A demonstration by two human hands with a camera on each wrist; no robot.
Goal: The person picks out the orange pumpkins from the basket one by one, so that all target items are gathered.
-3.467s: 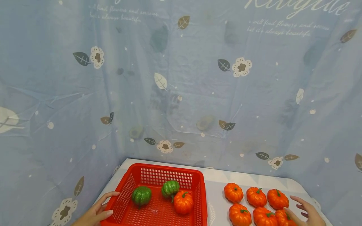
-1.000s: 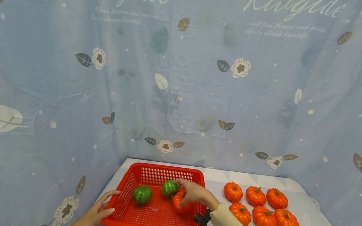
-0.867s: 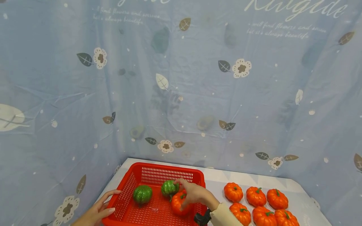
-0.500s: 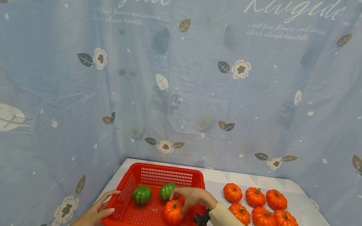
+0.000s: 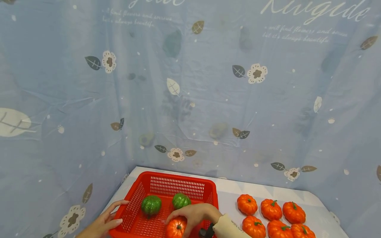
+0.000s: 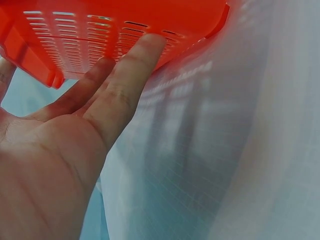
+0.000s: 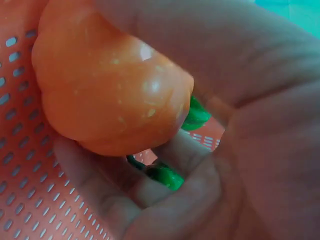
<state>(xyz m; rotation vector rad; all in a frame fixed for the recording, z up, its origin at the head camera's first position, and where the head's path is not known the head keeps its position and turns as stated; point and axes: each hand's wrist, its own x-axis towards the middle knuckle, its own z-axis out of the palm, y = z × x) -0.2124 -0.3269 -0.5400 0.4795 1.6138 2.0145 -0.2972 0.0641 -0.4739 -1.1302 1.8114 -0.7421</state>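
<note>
A red perforated basket [image 5: 178,176] stands on the left of the table. My left hand [image 5: 104,222] touches its left side, with mostly straight fingers [image 6: 125,85] against the outer wall in the left wrist view. Inside the basket, my right hand [image 5: 194,213] grips a small orange pumpkin [image 5: 175,228], its fingers curled round the ribbed side. The right wrist view shows this pumpkin [image 7: 115,85] close to the perforated floor, its green stem beyond. One green pumpkin [image 5: 151,205] lies to the left; another green pumpkin [image 5: 181,200] sits just behind my right hand.
On the white table [image 5: 227,190], right of the basket, several orange pumpkins [image 5: 271,209] lie in two rows. A patterned blue curtain [image 5: 208,99] rises behind the table and along both sides.
My right hand has come from the pumpkins on the right into the basket, taken hold of the orange pumpkin and shifted it left and nearer. My left hand has stayed at the basket's side.
</note>
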